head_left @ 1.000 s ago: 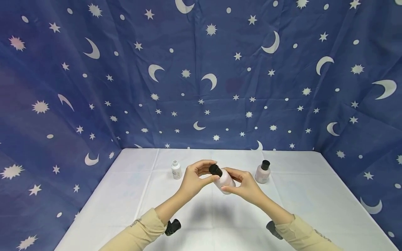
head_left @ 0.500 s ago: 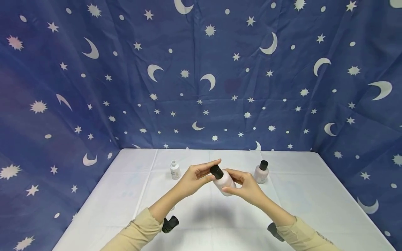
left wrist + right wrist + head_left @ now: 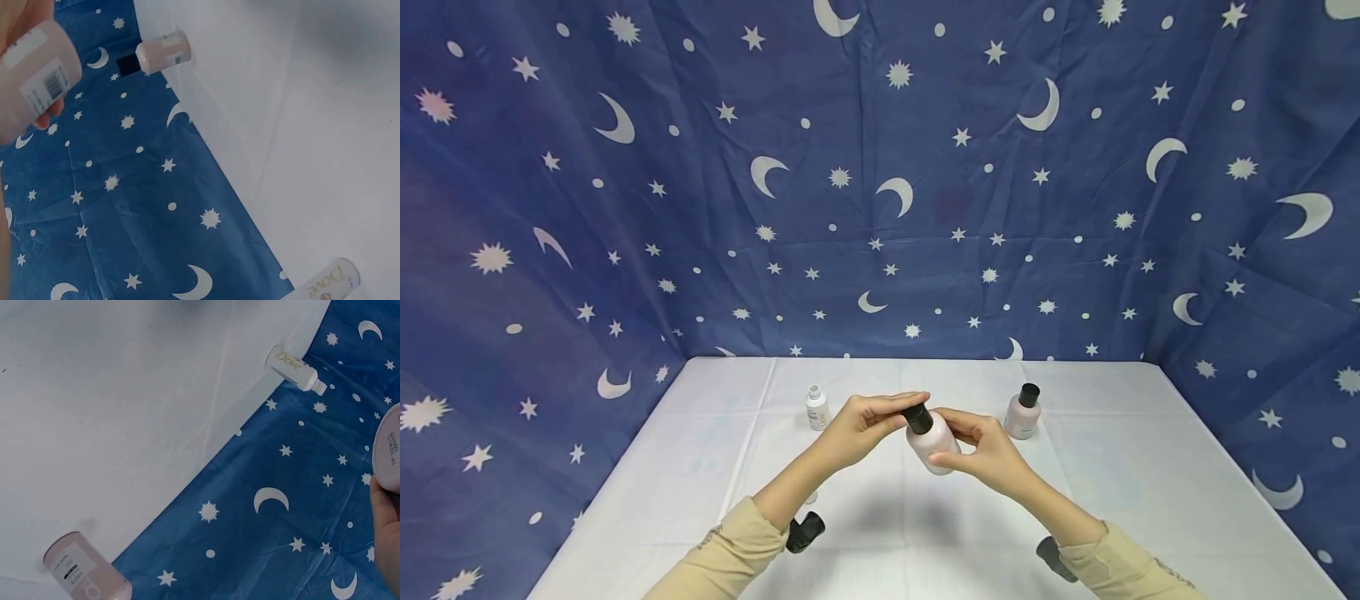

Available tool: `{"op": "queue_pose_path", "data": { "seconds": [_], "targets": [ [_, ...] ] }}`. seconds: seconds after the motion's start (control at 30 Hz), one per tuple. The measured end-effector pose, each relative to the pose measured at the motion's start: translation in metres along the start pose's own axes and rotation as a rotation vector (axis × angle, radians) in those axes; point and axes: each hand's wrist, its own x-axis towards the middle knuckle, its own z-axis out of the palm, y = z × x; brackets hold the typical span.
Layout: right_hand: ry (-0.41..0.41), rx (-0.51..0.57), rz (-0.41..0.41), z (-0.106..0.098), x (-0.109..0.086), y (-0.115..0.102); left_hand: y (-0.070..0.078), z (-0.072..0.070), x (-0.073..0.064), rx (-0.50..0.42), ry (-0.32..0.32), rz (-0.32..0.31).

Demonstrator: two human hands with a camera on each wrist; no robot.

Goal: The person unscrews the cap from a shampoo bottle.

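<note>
In the head view a pale pink lotion bottle (image 3: pixel 934 446) with a black cap (image 3: pixel 917 418) is held tilted above the white table, its cap toward the left. My right hand (image 3: pixel 985 446) grips the bottle's body, thumb on the near side and fingers behind. Over the cap's top lie the fairly straight fingers of my left hand (image 3: pixel 865 429), with the thumb near the cap's left side. The far side of the cap is hidden. In the left wrist view the bottle (image 3: pixel 47 81) shows a barcode label; the right wrist view catches only its base (image 3: pixel 390 450).
A small white capless Dove bottle (image 3: pixel 817 408) stands at the back left of the table (image 3: pixel 760 467). Another pink bottle with a black cap (image 3: pixel 1022 414) stands at the back right. A small pale round item (image 3: pixel 812 497) lies by the left forearm. Starry blue cloth (image 3: pixel 880 208) encloses the table.
My left thumb has drawn back from the cap's base, and the left fingers have lifted and come down across its top. The bottle has dipped slightly toward me, still in my right hand.
</note>
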Motion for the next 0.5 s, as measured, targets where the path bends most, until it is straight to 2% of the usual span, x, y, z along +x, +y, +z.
{"op": "queue_pose_path", "data": {
  "seconds": [0.17,0.27,0.37,0.5],
  "targets": [
    [0.014,-0.002,-0.007,0.003,0.001,-0.001,0.0,0.003,-0.002,-0.044,0.105,-0.073],
    [0.02,0.011,-0.014,0.003,0.001,-0.003,0.002,0.006,-0.001,-0.039,0.185,-0.111],
    [0.03,0.013,-0.022,0.004,0.0,-0.005,0.005,0.009,0.0,0.013,0.247,-0.103],
    [0.036,0.007,-0.033,0.004,0.001,-0.006,0.004,0.012,0.001,0.079,0.309,-0.047]
  ]
}}
